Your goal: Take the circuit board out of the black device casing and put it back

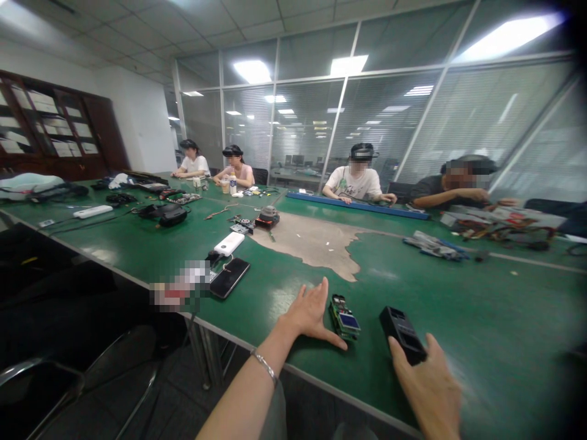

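On the green table top lies a small circuit board [345,319] with a blue screen. My left hand [312,313] is just left of it, thumb and fingers spread, holding nothing. To the right, a black rectangular casing [402,335] with openings in its face sits at a slant. My right hand [426,376] is around its near end, with the thumb at its left side and a finger at its right. Whether the casing is lifted off the table is hard to tell.
A black phone [230,278] and white power bank [229,244] lie left of my hands. Beyond are a bare brown patch [312,241], a black-and-red device [267,217], a long blue bar [358,205] and grey-blue parts [435,246]. Several people sit across the table [284,293].
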Tool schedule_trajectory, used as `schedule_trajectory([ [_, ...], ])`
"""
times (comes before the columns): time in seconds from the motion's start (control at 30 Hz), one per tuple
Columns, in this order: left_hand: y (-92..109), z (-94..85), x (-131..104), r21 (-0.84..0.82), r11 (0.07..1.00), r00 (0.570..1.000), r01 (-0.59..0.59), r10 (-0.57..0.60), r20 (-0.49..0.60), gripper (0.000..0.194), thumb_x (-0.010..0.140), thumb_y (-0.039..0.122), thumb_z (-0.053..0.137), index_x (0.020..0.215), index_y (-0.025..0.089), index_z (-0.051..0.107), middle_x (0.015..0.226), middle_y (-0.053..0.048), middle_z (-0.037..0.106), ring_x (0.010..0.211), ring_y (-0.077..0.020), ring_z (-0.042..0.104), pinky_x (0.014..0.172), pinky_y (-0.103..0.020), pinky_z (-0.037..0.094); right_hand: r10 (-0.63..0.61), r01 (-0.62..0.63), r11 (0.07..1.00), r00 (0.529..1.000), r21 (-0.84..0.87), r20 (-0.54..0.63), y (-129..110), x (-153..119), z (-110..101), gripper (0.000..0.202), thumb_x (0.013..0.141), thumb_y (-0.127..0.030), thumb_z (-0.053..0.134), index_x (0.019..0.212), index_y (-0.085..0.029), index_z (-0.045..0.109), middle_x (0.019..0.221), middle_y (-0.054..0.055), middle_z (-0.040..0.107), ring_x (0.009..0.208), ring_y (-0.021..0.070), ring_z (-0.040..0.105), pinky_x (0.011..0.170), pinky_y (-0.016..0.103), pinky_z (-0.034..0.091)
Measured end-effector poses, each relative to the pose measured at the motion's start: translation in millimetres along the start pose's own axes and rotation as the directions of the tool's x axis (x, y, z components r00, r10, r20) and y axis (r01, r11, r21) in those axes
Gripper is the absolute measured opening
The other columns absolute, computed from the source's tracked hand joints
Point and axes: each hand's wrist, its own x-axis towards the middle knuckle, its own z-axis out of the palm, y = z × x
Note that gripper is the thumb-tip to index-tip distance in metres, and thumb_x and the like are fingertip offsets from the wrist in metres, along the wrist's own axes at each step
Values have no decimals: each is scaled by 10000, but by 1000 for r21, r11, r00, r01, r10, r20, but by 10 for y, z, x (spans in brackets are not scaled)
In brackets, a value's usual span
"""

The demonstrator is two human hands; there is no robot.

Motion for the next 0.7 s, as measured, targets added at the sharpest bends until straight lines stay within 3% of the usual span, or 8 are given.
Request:
schedule_trajectory([
  [0.17, -1, 6, -4, -6, 1000, 1000, -2, 2, -10, 1411, 574, 786, 622, 1405, 150, -325, 1568, -171, -42, 1443, -336, 55, 1148, -569, 56, -141, 142, 986, 990, -84, 12, 69, 26, 77, 894, 775, -650, 478, 1348, 31, 395, 1067, 275, 622, 946, 401, 618, 793, 465, 480],
  [0.27, -9, 28, 5, -9, 1000, 1000, 1, -1, -18, 1416, 568, 778, 634, 1408, 151, -318, 1569, -170, -27, 1444, -331, 57, 1151, -562, 50, -178, 175, 983, 982, -56, -61, 58, 16, 83, 890, 787, -643, 471, 1370, 21, 366, 1154, 275, 589, 1032, 398, 588, 850, 468, 464],
  [0.33, -15, 44, 13, -7, 1000, 1000, 0, 0, -22, 1427, 561, 774, 644, 1407, 145, -319, 1568, -173, -31, 1444, -331, 54, 1152, -559, 50, -183, 182, 983, 979, -26, -92, 29, -2, 67, 865, 805, -623, 459, 1392, 1, 343, 1224, 268, 558, 1075, 388, 575, 874, 462, 457],
  [0.53, -14, 48, 14, 21, 1000, 1000, 9, -8, -28, 1410, 567, 769, 648, 1428, 145, -279, 1565, -180, -45, 1439, -346, 83, 1150, -555, 60, -109, 109, 994, 994, 8, -10, -90, -30, -55, 762, 846, -573, 418, 1411, -67, 349, 1219, 231, 584, 995, 370, 624, 799, 452, 483],
  [0.7, -13, 49, 11, 10, 1000, 999, -8, 9, -39, 1404, 575, 766, 644, 1422, 156, -295, 1565, -171, -45, 1442, -336, 61, 1150, -550, 54, -102, 105, 981, 994, 160, -27, -354, -52, -210, 778, 820, -605, 465, 1418, -120, 354, 1200, 181, 615, 1023, 351, 621, 856, 450, 470],
])
